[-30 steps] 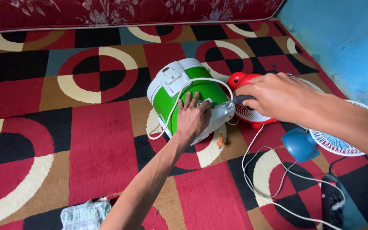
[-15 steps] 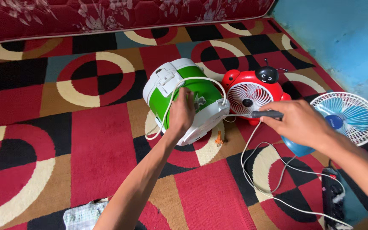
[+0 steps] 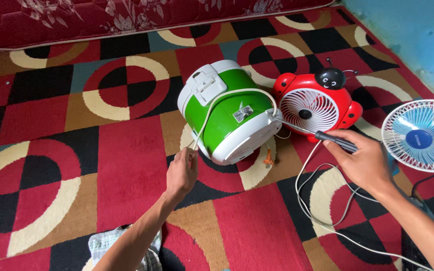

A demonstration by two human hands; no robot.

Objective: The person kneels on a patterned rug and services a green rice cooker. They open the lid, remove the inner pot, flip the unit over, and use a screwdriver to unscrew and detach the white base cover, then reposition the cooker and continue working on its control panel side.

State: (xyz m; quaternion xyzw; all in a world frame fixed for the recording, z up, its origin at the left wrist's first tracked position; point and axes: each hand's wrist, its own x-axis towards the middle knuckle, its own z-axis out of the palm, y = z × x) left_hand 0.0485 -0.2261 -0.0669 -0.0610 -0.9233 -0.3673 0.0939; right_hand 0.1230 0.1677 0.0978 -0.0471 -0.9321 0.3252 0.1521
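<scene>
The left hand (image 3: 181, 173) pinches the limp white cord (image 3: 212, 108) draped over a toppled green-and-white plastic rice cooker (image 3: 227, 113); the right hand (image 3: 365, 163) grips a black-handled screwdriver (image 3: 327, 138), tip at the cooker's rigid, probably light base beyond its knuckles.

A carpet (image 3: 76, 150) covers the floor across nearly the whole frame. It is patterned in large squares of red, black, brown and grey-blue, many holding cream and red ring shapes cut into quarters. Along the top edge lies a dark red mattress (image 3: 101, 20) with a pale floral print and a light piped seam, resting directly on the carpet. In the upper right corner a blue wall (image 3: 418, 35) rises from the floor, its paint scuffed and spotted near the bottom. Soft, even daylight falls over the scene, with only faint shadows on the carpet.
</scene>
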